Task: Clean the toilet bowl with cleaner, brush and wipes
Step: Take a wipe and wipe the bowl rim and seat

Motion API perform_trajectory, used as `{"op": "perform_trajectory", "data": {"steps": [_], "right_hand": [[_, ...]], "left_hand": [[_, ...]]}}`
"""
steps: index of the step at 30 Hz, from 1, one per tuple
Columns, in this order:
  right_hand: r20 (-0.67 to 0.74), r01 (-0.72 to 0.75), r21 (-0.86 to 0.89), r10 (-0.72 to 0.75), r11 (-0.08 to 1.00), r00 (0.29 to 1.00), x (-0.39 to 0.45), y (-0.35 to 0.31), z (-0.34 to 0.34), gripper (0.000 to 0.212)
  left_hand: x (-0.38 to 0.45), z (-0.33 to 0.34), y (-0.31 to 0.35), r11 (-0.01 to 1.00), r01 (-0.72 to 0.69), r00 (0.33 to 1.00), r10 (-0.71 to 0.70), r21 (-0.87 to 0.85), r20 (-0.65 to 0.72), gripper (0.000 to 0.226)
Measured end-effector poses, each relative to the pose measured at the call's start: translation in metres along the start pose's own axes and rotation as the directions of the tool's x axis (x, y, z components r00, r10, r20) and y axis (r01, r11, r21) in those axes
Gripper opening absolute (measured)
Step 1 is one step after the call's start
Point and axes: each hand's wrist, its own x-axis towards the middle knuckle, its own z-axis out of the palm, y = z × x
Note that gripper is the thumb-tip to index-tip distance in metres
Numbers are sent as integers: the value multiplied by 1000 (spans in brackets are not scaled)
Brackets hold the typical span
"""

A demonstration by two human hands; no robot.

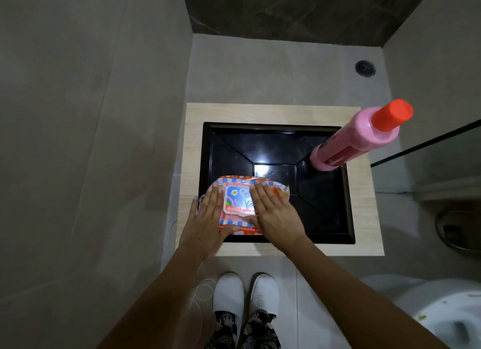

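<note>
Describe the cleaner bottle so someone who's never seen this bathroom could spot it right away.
Find the black square basin sunk in the pale wood-look counter. The cleaner bottle stands at the basin's far right corner. It is tall and pink with a bright orange-red cap, unlike the flat, patterned wipes pack under both hands at the near left.

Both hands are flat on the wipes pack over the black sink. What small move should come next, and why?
Probably lift the flap of the wipes pack with the right hand while the left hand steadies it. The flap looks closed, both hands lie open on top without a grip, and the toilet bowl shows green specks. The pink cleaner bottle stands untouched.
</note>
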Motion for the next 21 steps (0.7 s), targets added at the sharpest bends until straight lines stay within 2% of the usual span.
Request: {"op": "perform_trajectory", "data": {"steps": [10, 16, 21], "right_hand": [[-159, 60, -67, -70, 996, 985, 0, 2, 6, 72], [-87, 53, -53, -57, 997, 995, 2, 3, -11, 82], [-90, 64, -89, -72, 994, 993, 1, 5, -17, 78]], "left_hand": [[-1, 6, -2, 999, -8, 1000, 8, -40, -3, 90], [-1, 9, -4, 998, -10, 1000, 9, -64, -17, 92], [-3, 4, -3, 997, -22, 999, 20, -79, -32, 89]]}}
